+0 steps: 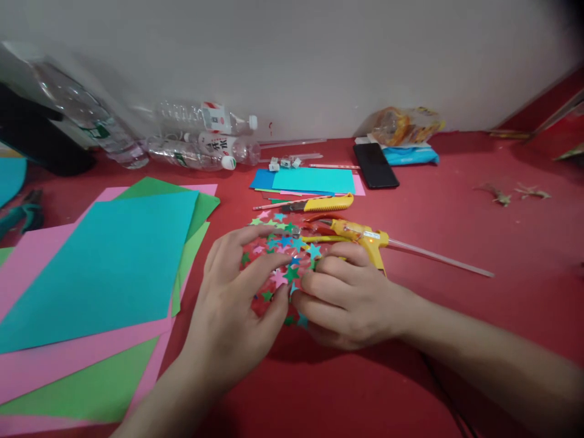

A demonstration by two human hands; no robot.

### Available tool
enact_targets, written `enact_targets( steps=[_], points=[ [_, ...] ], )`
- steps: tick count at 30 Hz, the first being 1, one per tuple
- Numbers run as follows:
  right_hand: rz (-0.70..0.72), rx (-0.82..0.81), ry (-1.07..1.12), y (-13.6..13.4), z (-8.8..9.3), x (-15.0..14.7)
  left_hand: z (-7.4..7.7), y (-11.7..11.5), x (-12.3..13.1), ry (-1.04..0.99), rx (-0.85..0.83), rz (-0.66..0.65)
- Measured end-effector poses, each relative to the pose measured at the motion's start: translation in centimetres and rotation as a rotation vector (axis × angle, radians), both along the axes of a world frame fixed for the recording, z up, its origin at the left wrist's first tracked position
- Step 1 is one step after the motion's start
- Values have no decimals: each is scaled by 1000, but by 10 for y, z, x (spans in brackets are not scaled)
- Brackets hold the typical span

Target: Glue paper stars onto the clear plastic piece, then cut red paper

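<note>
"Red worktop (283, 389) nearest us, and just beyond that bare patch, two hands at close quarters! Left hand (228, 304) first?"

"Fingers spread and bowed, thumb apart from the forefinger, arched over the small stars (291, 275)."

"And the right hand (347, 298)?"

"Fingers curled in together at the stars' right side. Whether they pinch anything, I can't tell; the knuckles hide it."

"So where do those stars sit?"

"Between the hands, mid-worktop: pink, green, blue, bunched close. Loose, or fixed to something clear? Can't call it."

"Score so far?"

"Plenty of stars already shaped, so that part looks well along. Toward the worktop's left edge, big coloured sheets (114, 261) lie overlapped, so I'd judge there's stock left. How much work remains, I can't say."

"Beyond the right hand?"

"Glue gun (374, 243), orange light showing, so I'd guess it's powered! Clear glue stick (440, 257) jutting from its back, off to the right. Behind that, the yellow cutter (328, 203), apart from both hands."

"And the far edge?"

"Small rectangular pieces (319, 180) first, the dark phone (376, 165) to their right, and plastic bottles (180, 155) lying leftward, near the wall (301, 67)!"
</note>
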State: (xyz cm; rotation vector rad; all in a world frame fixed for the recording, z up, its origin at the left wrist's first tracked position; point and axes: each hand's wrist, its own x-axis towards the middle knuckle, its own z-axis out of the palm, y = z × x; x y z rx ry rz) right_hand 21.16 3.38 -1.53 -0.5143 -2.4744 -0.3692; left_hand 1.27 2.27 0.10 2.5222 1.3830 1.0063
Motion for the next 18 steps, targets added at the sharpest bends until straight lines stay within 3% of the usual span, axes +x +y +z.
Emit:
enact_targets(
  steps=[11, 18],
  points=[
    [29, 194, -65, 1, -1, 5, 1, 1, 0, 16, -11, 10],
    [51, 137, -72, 1, 0, 8, 1, 2, 1, 14, -26, 21]
  ],
)
